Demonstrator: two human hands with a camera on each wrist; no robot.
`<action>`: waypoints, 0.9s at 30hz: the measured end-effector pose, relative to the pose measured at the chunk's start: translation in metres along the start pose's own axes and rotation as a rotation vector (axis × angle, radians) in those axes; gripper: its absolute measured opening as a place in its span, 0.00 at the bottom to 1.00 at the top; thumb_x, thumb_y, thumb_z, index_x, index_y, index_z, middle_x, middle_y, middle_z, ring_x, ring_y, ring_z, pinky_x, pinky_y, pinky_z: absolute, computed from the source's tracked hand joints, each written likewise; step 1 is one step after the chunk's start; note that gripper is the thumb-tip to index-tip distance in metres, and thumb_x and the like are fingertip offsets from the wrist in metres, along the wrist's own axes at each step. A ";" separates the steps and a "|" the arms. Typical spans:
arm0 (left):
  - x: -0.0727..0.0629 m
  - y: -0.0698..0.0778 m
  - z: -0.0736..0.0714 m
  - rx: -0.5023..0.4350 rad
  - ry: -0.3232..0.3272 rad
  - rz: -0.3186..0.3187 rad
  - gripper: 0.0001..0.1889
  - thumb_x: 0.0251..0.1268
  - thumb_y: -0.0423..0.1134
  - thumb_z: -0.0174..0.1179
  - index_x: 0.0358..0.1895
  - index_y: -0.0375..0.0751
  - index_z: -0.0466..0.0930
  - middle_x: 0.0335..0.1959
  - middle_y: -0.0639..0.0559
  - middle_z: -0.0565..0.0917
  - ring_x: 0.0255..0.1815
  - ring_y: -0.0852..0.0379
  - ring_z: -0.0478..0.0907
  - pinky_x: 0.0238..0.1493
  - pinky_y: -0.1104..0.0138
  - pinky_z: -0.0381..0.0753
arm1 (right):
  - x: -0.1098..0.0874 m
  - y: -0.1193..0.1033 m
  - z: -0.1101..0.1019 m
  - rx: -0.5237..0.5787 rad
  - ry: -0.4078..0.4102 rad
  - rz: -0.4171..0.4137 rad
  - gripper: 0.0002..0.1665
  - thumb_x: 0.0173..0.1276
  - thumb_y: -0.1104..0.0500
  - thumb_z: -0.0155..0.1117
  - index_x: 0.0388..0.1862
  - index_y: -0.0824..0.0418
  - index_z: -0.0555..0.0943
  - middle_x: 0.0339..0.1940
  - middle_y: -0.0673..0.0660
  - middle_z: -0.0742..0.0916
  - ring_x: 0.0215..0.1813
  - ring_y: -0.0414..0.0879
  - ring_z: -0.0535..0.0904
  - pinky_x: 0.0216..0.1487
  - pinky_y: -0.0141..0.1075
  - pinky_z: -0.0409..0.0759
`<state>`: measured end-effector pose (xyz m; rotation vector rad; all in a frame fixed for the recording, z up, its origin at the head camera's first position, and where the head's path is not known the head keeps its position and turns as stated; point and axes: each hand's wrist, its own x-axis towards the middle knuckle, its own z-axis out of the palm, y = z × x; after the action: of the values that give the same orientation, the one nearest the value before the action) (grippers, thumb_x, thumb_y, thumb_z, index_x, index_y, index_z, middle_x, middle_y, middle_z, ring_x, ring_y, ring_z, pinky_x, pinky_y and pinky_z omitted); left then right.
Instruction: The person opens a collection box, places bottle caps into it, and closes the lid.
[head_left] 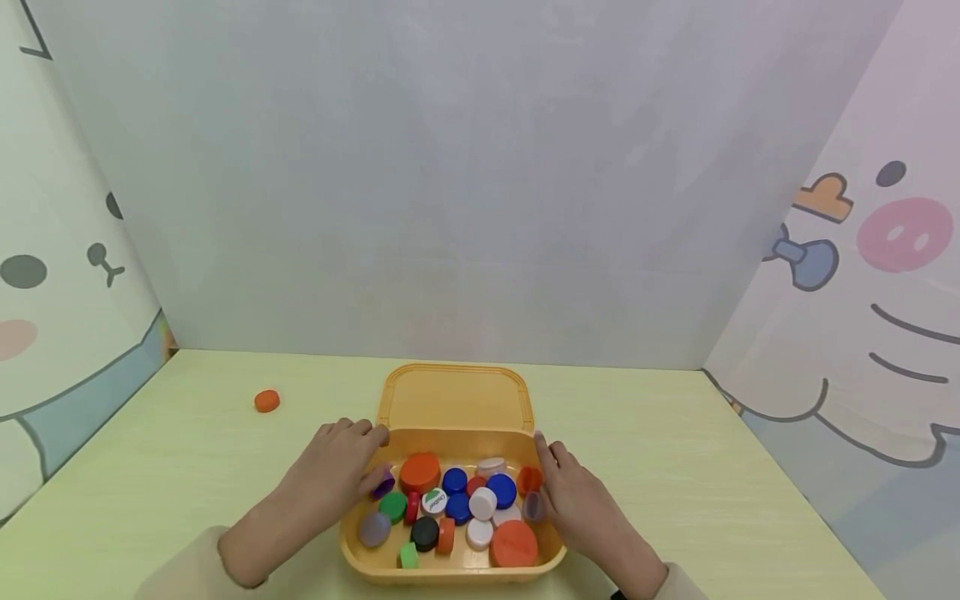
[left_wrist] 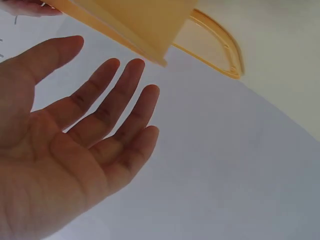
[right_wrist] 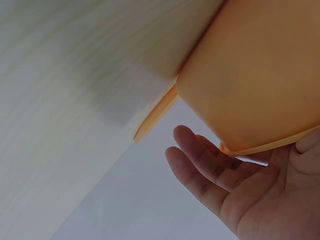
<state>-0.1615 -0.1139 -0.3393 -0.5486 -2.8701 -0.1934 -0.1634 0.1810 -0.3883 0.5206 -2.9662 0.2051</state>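
Observation:
A yellow-orange plastic box [head_left: 450,575] stands on the table in the head view, its lid [head_left: 455,397] folded back on the far side. Inside lie many bottle caps, among them a green cap [head_left: 392,507], a black cap [head_left: 425,534] and a large orange-red cap [head_left: 514,544]. My left hand [head_left: 337,467] is at the box's left rim, thumb beside a purple cap [head_left: 383,485]. In the left wrist view its fingers [left_wrist: 122,95] are spread and loosely bent. At the right rim is my right hand [head_left: 577,500]; its relaxed fingers [right_wrist: 197,160] lie along the rim's outside.
One orange-red cap [head_left: 266,401] lies apart on the pale table [head_left: 660,450], left of the lid. Behind the table hangs a plain grey-white curtain [head_left: 450,183]. Cartoon-printed cloths flank it, one with a pig's snout [head_left: 904,235] on the right.

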 end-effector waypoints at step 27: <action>0.010 -0.128 0.032 0.053 0.141 -0.210 0.13 0.53 0.35 0.61 0.35 0.27 0.72 0.23 0.38 0.76 0.20 0.41 0.72 0.20 0.52 0.71 | 0.000 -0.001 0.000 0.014 -0.013 -0.001 0.33 0.67 0.57 0.51 0.69 0.64 0.58 0.46 0.56 0.74 0.34 0.40 0.68 0.38 0.33 0.78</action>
<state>-0.2249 -0.2234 -0.3793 -0.2131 -2.7814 -0.1812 -0.1632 0.1804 -0.3881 0.5266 -2.9796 0.2241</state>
